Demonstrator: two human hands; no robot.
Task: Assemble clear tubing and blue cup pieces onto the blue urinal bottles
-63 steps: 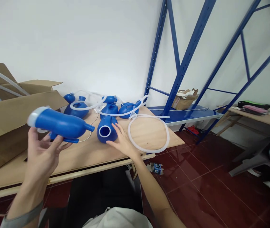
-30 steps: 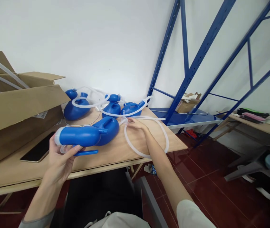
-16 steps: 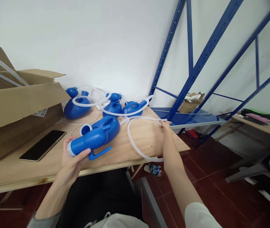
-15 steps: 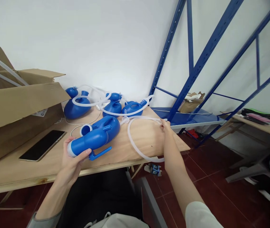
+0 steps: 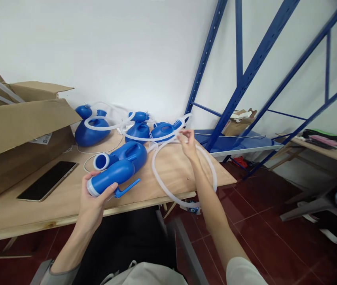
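My left hand [image 5: 93, 198] grips the white-rimmed end of a blue plastic urinal bottle's cylindrical part [image 5: 113, 177], thumb on top and fingers underneath. A blue strap or handle sticks out beside the thumb. Against it lies the bottle's rounded body [image 5: 135, 153], with a white-rimmed round mouth facing left. From the far end, a translucent hose [image 5: 161, 183] loops over the table's front edge and back up. My right hand [image 5: 189, 144] pinches the hose near the table's right back part; the hose end is hard to make out among the fingers.
More blue urinal bottles [image 5: 89, 132] with coiled hoses stand along the wall. A black phone [image 5: 48, 180] lies at left beside an open cardboard box [image 5: 23, 124]. Blue metal shelving [image 5: 230, 99] rises at right, past the wooden table's edge [image 5: 216, 168].
My right hand has moved left and back, drawing the hose into a wider, more closed loop. My left hand keeps its hold, with the bottle's mouth now turned more toward me.
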